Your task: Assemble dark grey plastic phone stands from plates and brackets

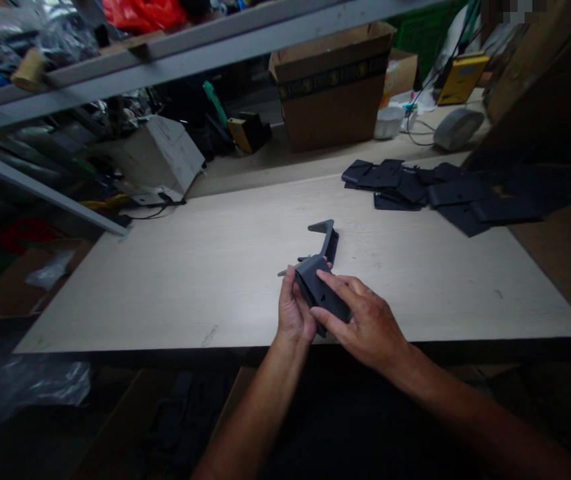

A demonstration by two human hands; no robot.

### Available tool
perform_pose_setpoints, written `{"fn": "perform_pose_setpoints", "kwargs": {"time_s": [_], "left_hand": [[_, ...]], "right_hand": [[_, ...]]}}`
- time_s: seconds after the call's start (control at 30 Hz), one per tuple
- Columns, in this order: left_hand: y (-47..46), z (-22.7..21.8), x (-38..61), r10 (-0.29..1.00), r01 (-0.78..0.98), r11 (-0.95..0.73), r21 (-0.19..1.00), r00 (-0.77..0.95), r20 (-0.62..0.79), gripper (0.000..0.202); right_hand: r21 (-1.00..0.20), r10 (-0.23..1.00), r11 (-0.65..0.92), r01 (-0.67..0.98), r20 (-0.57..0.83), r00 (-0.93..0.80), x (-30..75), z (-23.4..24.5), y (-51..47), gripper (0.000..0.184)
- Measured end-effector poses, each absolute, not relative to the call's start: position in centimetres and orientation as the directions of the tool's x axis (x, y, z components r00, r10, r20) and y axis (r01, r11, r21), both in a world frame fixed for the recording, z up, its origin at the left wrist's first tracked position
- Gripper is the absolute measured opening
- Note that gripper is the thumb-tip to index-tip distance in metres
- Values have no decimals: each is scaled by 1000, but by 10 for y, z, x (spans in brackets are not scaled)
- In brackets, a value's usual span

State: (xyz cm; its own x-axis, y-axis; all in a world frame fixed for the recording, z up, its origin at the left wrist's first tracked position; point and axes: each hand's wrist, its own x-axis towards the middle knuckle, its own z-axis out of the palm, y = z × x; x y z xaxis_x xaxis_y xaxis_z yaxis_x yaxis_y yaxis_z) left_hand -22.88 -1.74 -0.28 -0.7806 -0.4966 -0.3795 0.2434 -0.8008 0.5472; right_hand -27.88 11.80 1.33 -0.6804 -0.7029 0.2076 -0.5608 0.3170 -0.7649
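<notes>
The head camera looks forward and down from above the near edge of the table, close over the left hand, the right hand and the dark piece at lower centre, with a shelf crossing near the lens at upper left.

The left hand and right hand are bare, with long, slim fingers, and tendons show across the back of the right hand. Both forearms are bare too, running uncovered to the lower edge of the view.
</notes>
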Motion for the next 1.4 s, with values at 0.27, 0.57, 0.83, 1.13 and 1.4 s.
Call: {"fn": "perform_pose_setpoints", "kwargs": {"time_s": [0.27, 0.57, 0.83, 1.13, 1.4], "left_hand": [[-12, -3, -227, -526, 238, -739, 630, -788, -320, 63], [-14, 15, -223, -498, 242, -736, 632, -826, -265, 58], [-4, 8, -223, -438, 280, -691, 667, -896, -77, 60], [-17, 27, -234, -470, 262, -807, 529, -828, -307, 38], [-8, 45, -236, -644, 275, -641, 716, -701, -307, 22]], "right_hand": [[-735, -726, 341, -585, 189, -661, -273, 13, 114, 63], [-947, -659, 120, -297, 147, -737, -289, 18, 114, 62], [-988, -760, -54, 147, -55, -648, -311, 19, 104, 44], [-978, -839, -86, 190, -32, -543, -293, 17, 114, 37], [-994, -695, -102, -45, 103, -712, -272, 13, 116, 33]]}}
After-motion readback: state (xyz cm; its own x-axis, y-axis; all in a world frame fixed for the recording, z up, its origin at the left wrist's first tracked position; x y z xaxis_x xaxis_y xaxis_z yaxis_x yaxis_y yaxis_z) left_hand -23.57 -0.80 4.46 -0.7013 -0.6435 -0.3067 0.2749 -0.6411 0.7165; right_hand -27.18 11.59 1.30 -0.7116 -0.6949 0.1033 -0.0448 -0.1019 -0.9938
